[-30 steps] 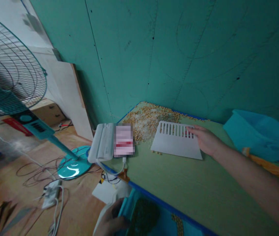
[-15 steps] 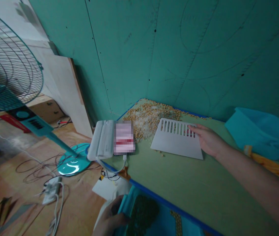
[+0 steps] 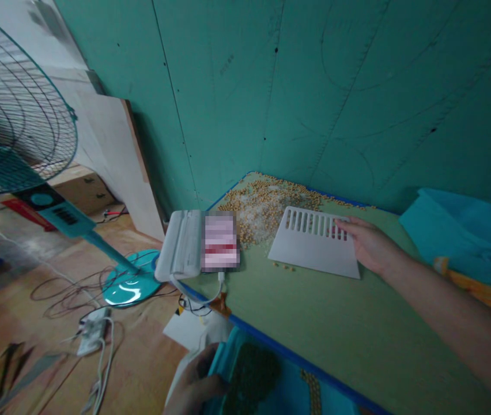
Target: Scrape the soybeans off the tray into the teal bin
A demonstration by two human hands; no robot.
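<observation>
My right hand (image 3: 369, 245) grips the right side of a white slotted scraper (image 3: 314, 251), whose row of slots runs along its far edge. The scraper is held over the green tabletop (image 3: 297, 323). Beyond and left of it lies a heap of yellow beans (image 3: 249, 202) mixed with whitish grains (image 3: 267, 216). A few loose beans (image 3: 286, 267) sit by the scraper's near edge. At the bottom, below the table edge, my left hand (image 3: 197, 380) clasps the left rim of a blue bin (image 3: 289, 397). Dark green stuff and a strip of beans show inside it.
A white power bank-like device (image 3: 180, 245) and a cabled, blurred-out phone-like screen (image 3: 220, 241) rest at the table's left edge. A fan (image 3: 55, 207) stands left, near cords and a power strip (image 3: 93, 331). Blue fabric (image 3: 461, 233) lies at right, against the green wall (image 3: 228, 86).
The view has shifted slightly. The scraper appears a touch further right, and the few loose beans near its edge lie differently. My left hand stays on the bin rim.
</observation>
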